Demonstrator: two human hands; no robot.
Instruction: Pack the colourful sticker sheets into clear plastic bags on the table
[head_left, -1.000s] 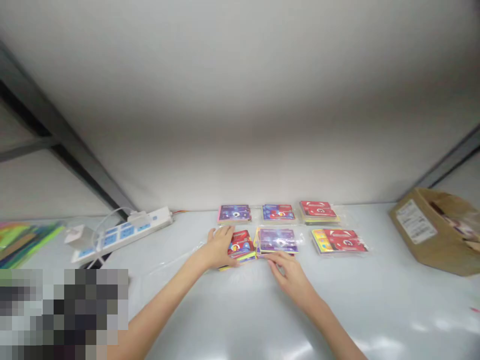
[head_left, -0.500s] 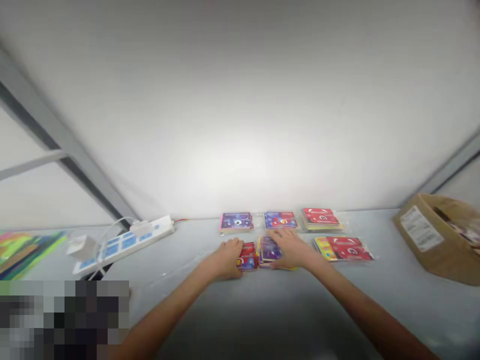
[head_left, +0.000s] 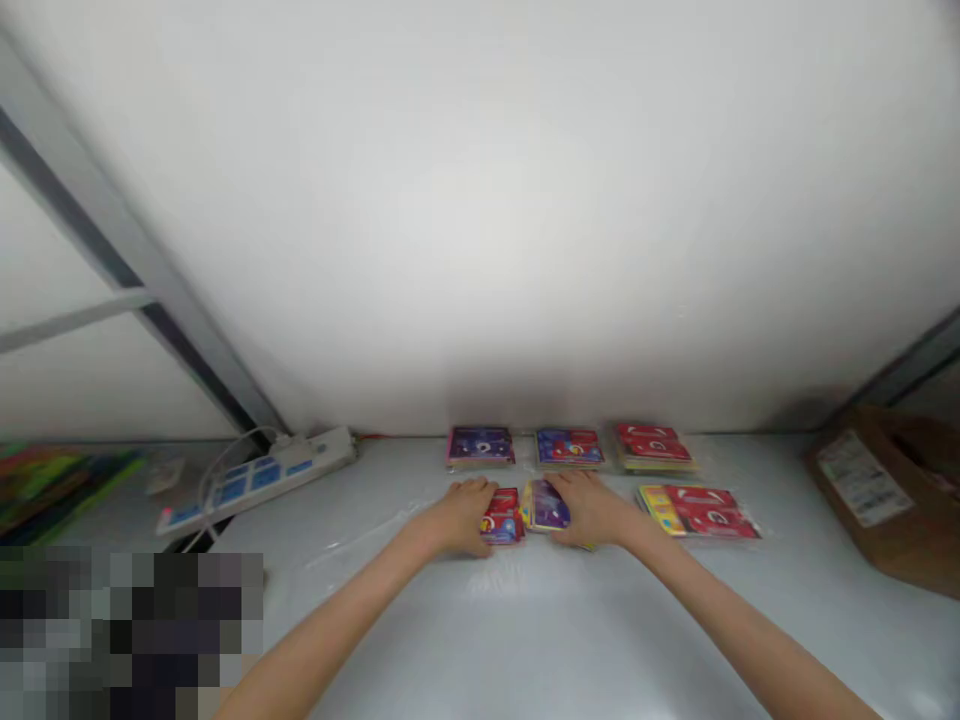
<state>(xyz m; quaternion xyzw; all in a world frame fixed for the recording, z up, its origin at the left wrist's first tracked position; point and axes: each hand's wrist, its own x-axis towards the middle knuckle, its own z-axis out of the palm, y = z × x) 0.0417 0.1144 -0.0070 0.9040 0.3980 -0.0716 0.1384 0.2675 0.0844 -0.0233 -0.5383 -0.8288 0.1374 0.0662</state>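
Two rows of small colourful card packs in clear wrap lie on a white table (head_left: 525, 640). My left hand (head_left: 463, 516) lies flat, fingers spread, on the red pack (head_left: 504, 515) at the near left. My right hand (head_left: 592, 506) rests flat over the purple pack (head_left: 546, 505) beside it, covering its right part. In the back row sit a purple pack (head_left: 481, 445), a blue and red pack (head_left: 568, 446) and a red pack (head_left: 651, 445). A yellow and red pack (head_left: 699, 510) lies to the right of my right hand.
A white power strip (head_left: 259, 478) with a plugged cable sits at the back left. Bright coloured sheets (head_left: 52, 485) lie at the far left. An open cardboard box (head_left: 885, 490) stands at the right edge. A white wall rises behind the packs.
My right hand moved from the near edge of the purple pack to lie on top of it. My left hand stayed on the red pack. The view tilted up slightly.
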